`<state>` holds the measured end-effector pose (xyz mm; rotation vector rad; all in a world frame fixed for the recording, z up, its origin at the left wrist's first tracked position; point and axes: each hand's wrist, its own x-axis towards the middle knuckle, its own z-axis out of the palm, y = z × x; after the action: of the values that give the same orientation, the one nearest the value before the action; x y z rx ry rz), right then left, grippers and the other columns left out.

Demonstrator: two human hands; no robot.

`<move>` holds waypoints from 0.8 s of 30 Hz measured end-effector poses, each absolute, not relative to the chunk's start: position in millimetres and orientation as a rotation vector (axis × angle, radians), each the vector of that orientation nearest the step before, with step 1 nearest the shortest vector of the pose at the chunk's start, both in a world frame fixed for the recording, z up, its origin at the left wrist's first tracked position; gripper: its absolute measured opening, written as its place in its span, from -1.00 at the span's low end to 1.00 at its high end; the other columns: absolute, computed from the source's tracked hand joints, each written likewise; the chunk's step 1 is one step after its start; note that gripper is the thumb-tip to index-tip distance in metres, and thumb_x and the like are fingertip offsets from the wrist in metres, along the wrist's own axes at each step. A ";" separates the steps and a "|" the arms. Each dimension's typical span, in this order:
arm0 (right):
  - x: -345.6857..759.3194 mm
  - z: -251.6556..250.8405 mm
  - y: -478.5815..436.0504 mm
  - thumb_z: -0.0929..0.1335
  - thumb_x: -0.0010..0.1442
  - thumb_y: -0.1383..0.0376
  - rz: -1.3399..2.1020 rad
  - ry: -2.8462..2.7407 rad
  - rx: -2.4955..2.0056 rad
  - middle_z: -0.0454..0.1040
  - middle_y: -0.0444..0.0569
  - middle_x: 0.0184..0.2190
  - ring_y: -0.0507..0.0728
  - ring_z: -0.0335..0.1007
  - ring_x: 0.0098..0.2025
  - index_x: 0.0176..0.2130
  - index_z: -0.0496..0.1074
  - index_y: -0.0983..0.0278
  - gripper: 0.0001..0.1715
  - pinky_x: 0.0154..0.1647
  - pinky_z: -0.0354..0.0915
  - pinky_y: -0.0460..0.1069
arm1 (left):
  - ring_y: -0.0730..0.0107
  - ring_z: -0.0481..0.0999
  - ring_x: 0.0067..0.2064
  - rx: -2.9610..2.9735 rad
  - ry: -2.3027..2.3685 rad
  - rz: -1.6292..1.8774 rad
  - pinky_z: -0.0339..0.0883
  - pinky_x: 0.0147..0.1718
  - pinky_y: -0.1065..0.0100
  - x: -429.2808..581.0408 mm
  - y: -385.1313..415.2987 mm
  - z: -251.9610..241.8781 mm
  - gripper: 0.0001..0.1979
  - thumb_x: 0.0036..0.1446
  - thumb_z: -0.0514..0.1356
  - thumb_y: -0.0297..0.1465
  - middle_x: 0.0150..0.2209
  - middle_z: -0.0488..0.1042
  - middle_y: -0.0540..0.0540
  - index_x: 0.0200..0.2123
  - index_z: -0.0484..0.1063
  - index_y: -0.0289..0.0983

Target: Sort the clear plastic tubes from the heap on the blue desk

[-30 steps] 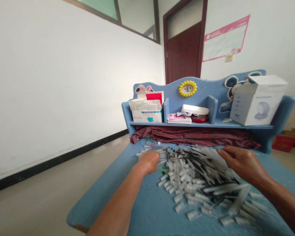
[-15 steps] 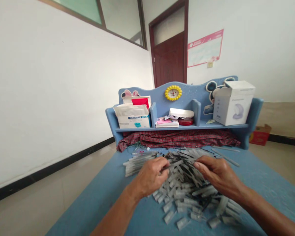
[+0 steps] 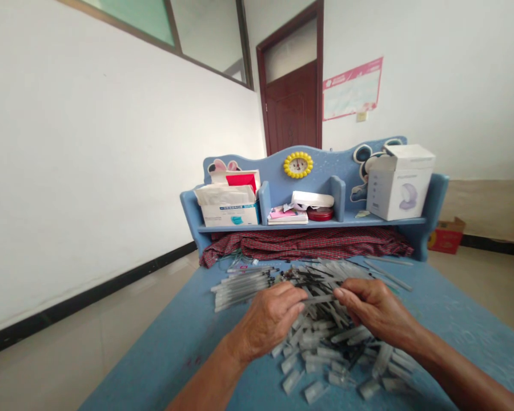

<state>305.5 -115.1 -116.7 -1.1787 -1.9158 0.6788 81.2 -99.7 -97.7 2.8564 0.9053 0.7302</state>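
Note:
Between my two hands, a thin translucent pen barrel (image 3: 319,299) lies nearly level above a heap of pen parts. My left hand (image 3: 270,314) is closed around its left end, and my right hand (image 3: 377,307) pinches the right end between thumb and fingers. Below them spreads a pile of frosted clear pen caps (image 3: 309,341), mixed with thin dark sticks that look like refills (image 3: 310,278). Left of the heap, a row of translucent pens (image 3: 240,290) with dark tips lies side by side. The inner fingers of both hands are hidden.
Everything lies on a blue desk (image 3: 163,348). At its back, a red checked cloth (image 3: 300,244) is bunched under a shelf holding a mask box (image 3: 229,213), a white carton (image 3: 400,185) and papers (image 3: 288,217). Loose tubes (image 3: 389,274) lie at the back right.
My hands have come closer together, the left one moving right. A pen barrel now spans between them, where there was a gap. The view has shifted slightly.

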 end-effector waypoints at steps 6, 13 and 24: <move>307.5 -118.2 -114.9 0.17 0.20 0.06 0.824 -1.901 -1.194 0.17 -0.19 -0.74 -0.06 0.05 -0.68 -0.65 0.17 0.28 -0.48 -0.65 0.01 -0.14 | 0.37 0.34 -0.32 2.913 0.880 0.752 0.19 -0.33 0.40 84.5 -99.9 -102.0 -0.79 0.24 -0.06 -0.43 -0.38 0.37 -0.10 -0.19 0.34 -0.32; 312.8 -120.4 -114.8 0.26 0.13 0.07 1.174 -1.791 -1.110 0.36 -0.16 -0.65 -0.06 0.19 -0.75 -0.51 0.26 0.29 -0.63 -0.77 0.02 -0.16 | 0.39 0.35 -0.33 2.892 0.833 0.750 0.19 -0.35 0.42 86.2 -100.8 -104.8 -0.77 0.25 -0.07 -0.42 -0.39 0.38 -0.10 -0.20 0.35 -0.33; 316.4 -114.8 -114.3 0.28 0.12 0.15 1.124 -1.851 -1.081 0.37 -0.18 -0.60 -0.04 0.31 -0.68 -0.46 0.29 0.29 -0.74 -0.69 0.13 -0.16 | 0.45 0.36 -0.37 2.683 0.859 0.659 0.18 -0.38 0.48 89.5 -103.8 -97.8 -0.76 0.24 -0.07 -0.41 -0.45 0.36 -0.04 -0.29 0.38 -0.31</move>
<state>316.4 -114.3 -114.8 -1.0808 -1.8511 1.1244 89.5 -103.8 -97.8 2.6832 0.8590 0.6589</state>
